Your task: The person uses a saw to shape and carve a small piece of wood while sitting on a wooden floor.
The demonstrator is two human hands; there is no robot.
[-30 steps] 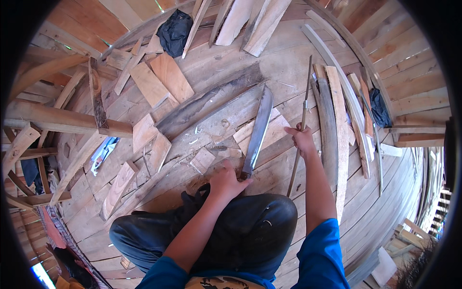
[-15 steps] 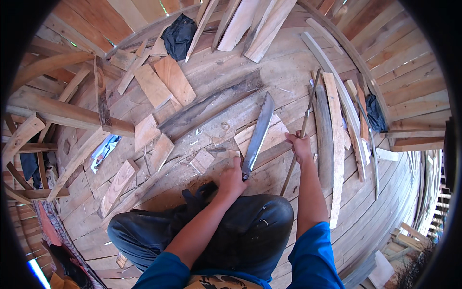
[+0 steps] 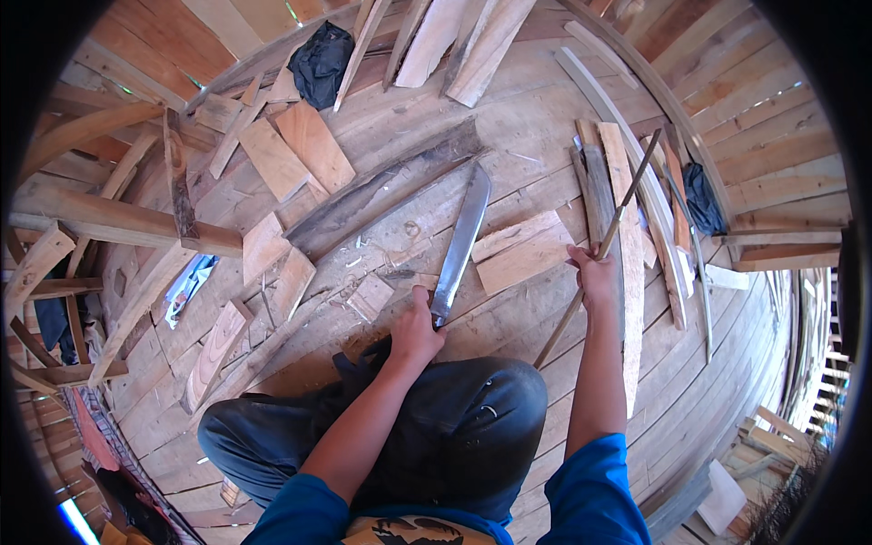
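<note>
My left hand (image 3: 418, 334) is closed around the lower end of a machete (image 3: 462, 238), just in front of my knees. Its long grey blade slants up and away over the plank floor. A long thin stick (image 3: 610, 238) is gripped in my right hand (image 3: 595, 275), farther right. It runs slantwise, with its upper end over the long boards and its lower end near my right knee. Between the two hands lie short pale boards (image 3: 524, 252) on the floor. A small wood block (image 3: 371, 298) rests left of the machete.
A dark, weathered plank (image 3: 386, 186) lies beyond the machete. Long strips (image 3: 623, 318) lie on the right, beside a black bag (image 3: 702, 200). Another black bag (image 3: 322, 64) and board offcuts (image 3: 313, 145) are at the back. A timber frame (image 3: 118, 218) stands left.
My right hand has moved right, and the stick tilts farther right at its top. The machete has shifted left, off the short pale boards, which now lie farther right.
</note>
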